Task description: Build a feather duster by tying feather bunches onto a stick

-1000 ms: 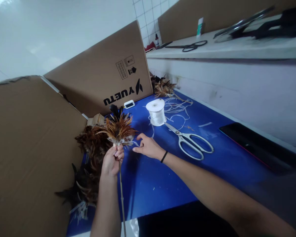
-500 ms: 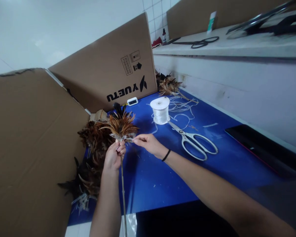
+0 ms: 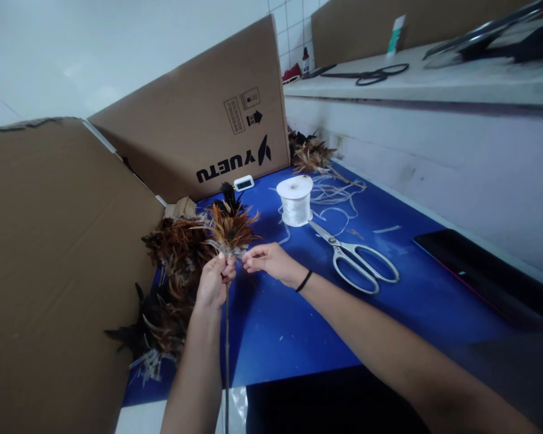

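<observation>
My left hand (image 3: 216,278) is wrapped round the top of a thin stick (image 3: 227,355), just below a bundle of brown, orange and black feathers (image 3: 230,228). Right beside the bundle's pale base, my right hand (image 3: 263,260) has its thumb and fingers pinched together; what they hold is too small to make out. A white spool of clear ribbon (image 3: 295,202) stands beyond my right hand. Large silver scissors (image 3: 359,262) lie to the right, their tips by the spool. Loose feathers (image 3: 174,250) are heaped at the left.
Cardboard panels (image 3: 199,114) stand at the left and back of the blue table (image 3: 298,337). A black flat object (image 3: 484,271) lies at the right. More feathers (image 3: 314,154) and loose ribbon are at the back. Black scissors (image 3: 380,75) rest on the ledge.
The feather bundle and my left hand have shifted slightly right, and the bundle has turned a little. My right hand stays beside its base, fingers more curled.
</observation>
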Demonstrator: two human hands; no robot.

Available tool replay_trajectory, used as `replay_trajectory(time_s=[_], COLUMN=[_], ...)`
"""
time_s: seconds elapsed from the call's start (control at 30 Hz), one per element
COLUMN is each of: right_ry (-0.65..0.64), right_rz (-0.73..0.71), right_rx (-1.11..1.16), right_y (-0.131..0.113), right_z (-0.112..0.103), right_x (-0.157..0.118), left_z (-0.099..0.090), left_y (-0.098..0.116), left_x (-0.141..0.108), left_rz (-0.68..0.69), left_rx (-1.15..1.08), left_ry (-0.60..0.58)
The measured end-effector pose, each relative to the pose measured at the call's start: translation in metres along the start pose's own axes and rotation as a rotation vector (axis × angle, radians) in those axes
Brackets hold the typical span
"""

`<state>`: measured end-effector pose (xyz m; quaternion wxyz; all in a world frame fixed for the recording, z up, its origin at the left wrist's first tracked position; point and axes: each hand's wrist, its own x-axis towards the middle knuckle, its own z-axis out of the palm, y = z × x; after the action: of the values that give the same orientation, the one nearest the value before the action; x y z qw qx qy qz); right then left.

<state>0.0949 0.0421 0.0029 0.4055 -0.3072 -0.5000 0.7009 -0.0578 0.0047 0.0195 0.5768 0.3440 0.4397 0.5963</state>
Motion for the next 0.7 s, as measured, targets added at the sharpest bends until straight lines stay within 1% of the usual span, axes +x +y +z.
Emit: replay_trajectory(time_s=[0.13,0.2,0.27,0.37,0.5,0.6,0.7], right_ry=[-0.008,-0.017,0.026,0.134,0.197,0.257,0.315], right_rz=[0.035,0.041,-0.022,-0.175,-0.244,-0.277,-0.28], right_rx=[-0.015,-0.061,-0.184,-0.423,-0.634,-0.692,-0.696], right_y=[-0.003,-0.003,0.0,0.002,-0.002,-0.006,-0.008], right_z=[0.002,0.001,0.0,0.0,0.005,0.01,0.011], right_x=[0.004,0.006,0.008,0.009,0.005,0.001,-0.001], left_z=[0.003,0.004,0.006,0.009,0.015,0.019,0.021], left_y=[-0.002,-0.003,-0.005,-0.008,-0.015,-0.02,-0.024], left_x=[-0.001,-0.001,-0.002,-0.002,-0.003,-0.003,-0.002], left_rz=[-0.002,0.005,0.003,0.025,0.092,0.161,0.213], left_rx=[0.063,0.075,0.086,0.13,0.242,0.322,0.42], left_ry=[-0.037,-0.04,-0.028,0.008,0.092,0.148,0.187])
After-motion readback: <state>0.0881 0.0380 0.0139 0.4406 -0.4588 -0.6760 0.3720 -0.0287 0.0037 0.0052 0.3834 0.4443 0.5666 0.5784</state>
